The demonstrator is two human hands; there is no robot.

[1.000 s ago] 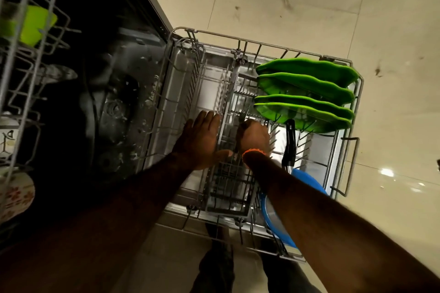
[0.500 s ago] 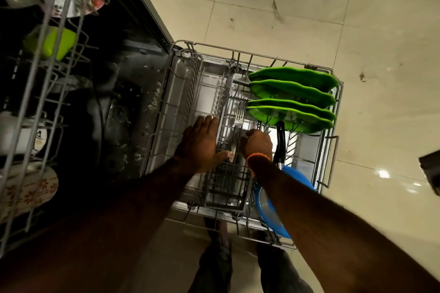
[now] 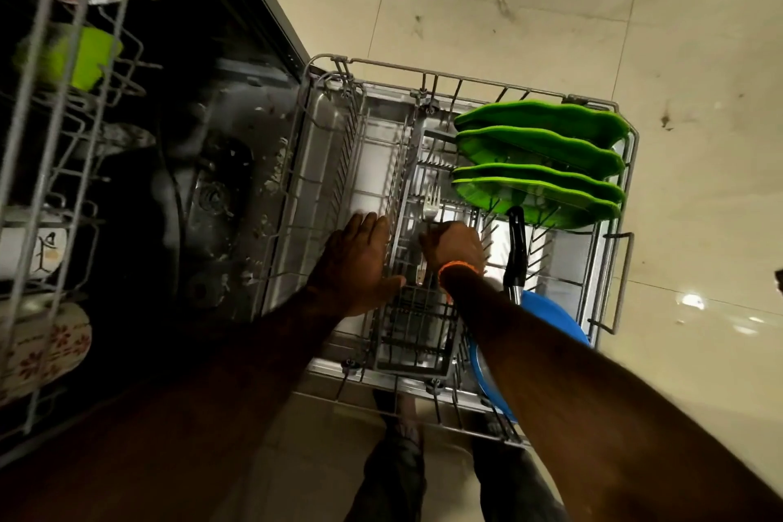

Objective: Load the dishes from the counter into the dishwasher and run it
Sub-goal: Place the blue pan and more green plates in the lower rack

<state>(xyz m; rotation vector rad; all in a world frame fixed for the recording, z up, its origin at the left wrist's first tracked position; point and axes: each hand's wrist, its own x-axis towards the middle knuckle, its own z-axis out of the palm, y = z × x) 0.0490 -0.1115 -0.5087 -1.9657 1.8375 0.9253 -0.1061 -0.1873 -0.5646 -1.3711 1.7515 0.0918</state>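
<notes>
The dishwasher's lower rack (image 3: 610, 225) stands pulled out over the tiled floor (image 3: 551, 13), its wire frame carrying everything below. Four green plates (image 3: 538, 165) stand on edge in a row at its far right corner, and a blue plate (image 3: 551, 318) leans at the near right, partly hidden behind the right forearm. A black-handled utensil (image 3: 516, 250) stands upright between the green plates and the blue one. The cutlery basket (image 3: 417, 331) sits in the middle of the rack. The left hand (image 3: 356, 263) lies flat on the basket's left edge, fingers straight and close together, thumb stretched across toward the basket's inside. The right hand (image 3: 453, 246), an orange band (image 3: 457, 267) at its wrist, is curled over the basket, gripping a fork (image 3: 430, 203) whose tines jut up just beyond the knuckles; the fingertips themselves are hidden. At the left the upper rack (image 3: 55, 140) holds a green bowl (image 3: 72, 55).
</notes>
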